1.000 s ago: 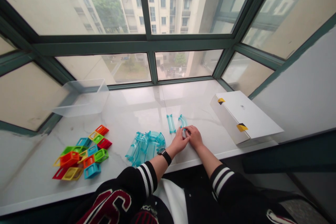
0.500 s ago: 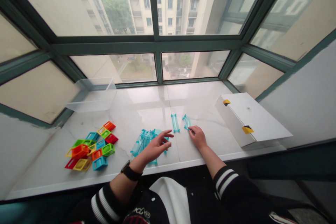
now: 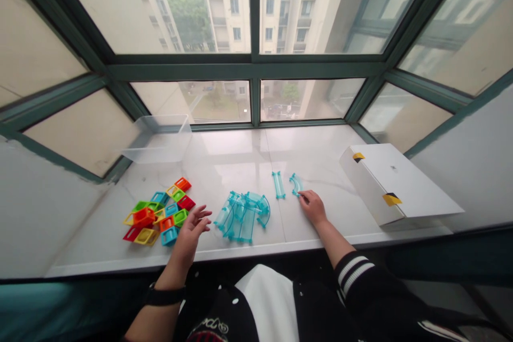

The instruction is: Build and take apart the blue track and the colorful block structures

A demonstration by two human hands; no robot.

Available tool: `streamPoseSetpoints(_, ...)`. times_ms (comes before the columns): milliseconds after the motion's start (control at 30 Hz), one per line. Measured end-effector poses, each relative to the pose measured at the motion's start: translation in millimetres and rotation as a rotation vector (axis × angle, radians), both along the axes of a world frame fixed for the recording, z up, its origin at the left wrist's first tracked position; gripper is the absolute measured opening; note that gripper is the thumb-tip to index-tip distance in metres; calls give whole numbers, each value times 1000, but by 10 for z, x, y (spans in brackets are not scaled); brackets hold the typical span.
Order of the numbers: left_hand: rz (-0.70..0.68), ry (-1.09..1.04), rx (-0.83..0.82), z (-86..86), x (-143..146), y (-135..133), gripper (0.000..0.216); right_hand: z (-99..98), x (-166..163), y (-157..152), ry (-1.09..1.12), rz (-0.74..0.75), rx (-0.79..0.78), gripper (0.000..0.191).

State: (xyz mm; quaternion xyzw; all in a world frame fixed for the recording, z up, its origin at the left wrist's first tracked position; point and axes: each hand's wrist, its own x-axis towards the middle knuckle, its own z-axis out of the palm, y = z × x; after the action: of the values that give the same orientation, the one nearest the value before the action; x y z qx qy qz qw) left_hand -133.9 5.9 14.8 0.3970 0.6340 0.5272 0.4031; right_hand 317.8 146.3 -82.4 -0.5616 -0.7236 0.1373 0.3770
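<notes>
My left hand (image 3: 189,235) hovers open with fingers spread, between a pile of coloured square frames (image 3: 159,218) and a heap of clear blue track pieces (image 3: 242,214). It holds nothing. My right hand (image 3: 313,206) rests on the white marble sill (image 3: 240,160), its fingertips touching a small curved blue track piece (image 3: 295,184). A straight blue track piece (image 3: 278,185) lies just left of the curve.
An empty clear plastic tub (image 3: 160,139) stands at the back left by the window. A flat white box (image 3: 396,184) with yellow-black tabs lies at the right. Green window frames enclose the sill on three sides.
My left hand left the right hand and the small curved piece, and swept left past the blue heap to the coloured frames. The right hand stayed at the curve.
</notes>
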Motion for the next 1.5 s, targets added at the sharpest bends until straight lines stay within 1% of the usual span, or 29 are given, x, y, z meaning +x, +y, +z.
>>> streamPoseSetpoints(100, -50, 168, 9, -94, -9, -40, 61, 40, -10, -20, 37, -29, -10, 28)
streamPoseSetpoints(200, -105, 354, 43, -141, 9, -65, 56, 85, -18, -87, 94, -128, 31, 24)
streamPoseSetpoints(300, -167, 500, 83, -167, 67, -77, 48, 137, -57, -228, 136, -241, 101, 16)
streamPoseSetpoints(367, -217, 567, 103, -193, 118, -73, 46, 184, -128, -350, 158, -241, 106, 14)
streamPoseSetpoints(467, -265, 647, 133, -239, 191, -53, 47, 293, -321, -520, 189, -117, 63, 13)
streamPoseSetpoints(567, -276, 722, 173, -266, 250, -35, 46, 450, -591, -618, 175, 92, -7, 15)
streamPoseSetpoints(633, -281, 757, 188, -268, 276, -35, 45, 565, -783, -639, 131, 204, -35, 18)
streamPoseSetpoints(700, -289, 771, 185, -267, 289, -46, 46, 667, -969, -635, 62, 295, -32, 24)
streamPoseSetpoints(800, -299, 775, 170, -268, 296, -77, 48, 754, -1219, -606, -53, 377, -8, 35)
streamPoseSetpoints(867, -303, 780, 169, -267, 299, -104, 46, 761, -1356, -582, -120, 394, -1, 39)
streamPoseSetpoints(967, -311, 792, 184, -253, 302, -146, 42, 723, -1499, -556, -190, 374, -9, 40)
streamPoseSetpoints(1200, -318, 800, 180, -236, 253, -198, 42, 634, -1591, -522, -264, 323, -53, 47)
streamPoseSetpoints(1333, -348, 802, 184, -243, 244, -189, 38, 583, -1581, -500, -206, 304, -52, 43)
streamPoseSetpoints(1500, -381, 802, 181, -274, 252, -170, 36, 571, -1552, -480, -25, 270, -111, 36)
